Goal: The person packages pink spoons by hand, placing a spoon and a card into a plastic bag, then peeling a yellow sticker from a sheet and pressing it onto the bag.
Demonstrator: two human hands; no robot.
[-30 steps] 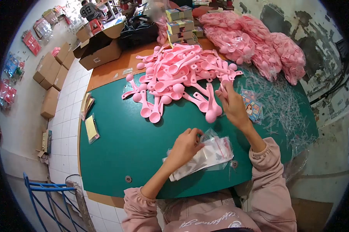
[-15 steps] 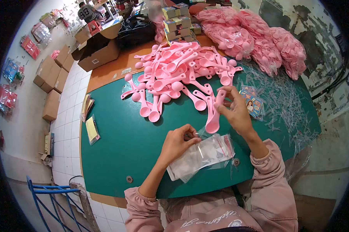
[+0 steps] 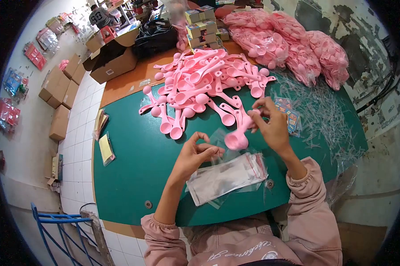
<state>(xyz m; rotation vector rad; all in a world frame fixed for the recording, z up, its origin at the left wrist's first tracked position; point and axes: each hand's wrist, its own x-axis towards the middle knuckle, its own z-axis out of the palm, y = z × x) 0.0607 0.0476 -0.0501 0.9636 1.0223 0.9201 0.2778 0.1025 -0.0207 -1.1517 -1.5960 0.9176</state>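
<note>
My right hand point(image 3: 269, 125) pinches the handle of a pink measuring spoon point(image 3: 236, 140), whose slightly blurred bowl points down and left over the green table point(image 3: 133, 177). To its left, my left hand point(image 3: 195, 155) has thumb and fingertips together on a clear plastic bag point(image 3: 221, 144), held up near the spoon's bowl. Below both hands lies a stack of clear flat bags point(image 3: 224, 177). A large heap of pink spoons point(image 3: 195, 84) covers the table beyond my hands.
Printed cards point(image 3: 288, 116) and scattered clear strips point(image 3: 328, 115) lie at the right. Bulging bags of pink spoons point(image 3: 293, 44), stacked card bundles point(image 3: 202, 29) and an open cardboard box point(image 3: 113, 62) stand at the back. Packets point(image 3: 106, 150) lie at the left edge. A person point(image 3: 100, 17) sits far off.
My left hand has lifted a clear bag from the stack, up and slightly left. The spoon in my right hand has swung left toward that bag.
</note>
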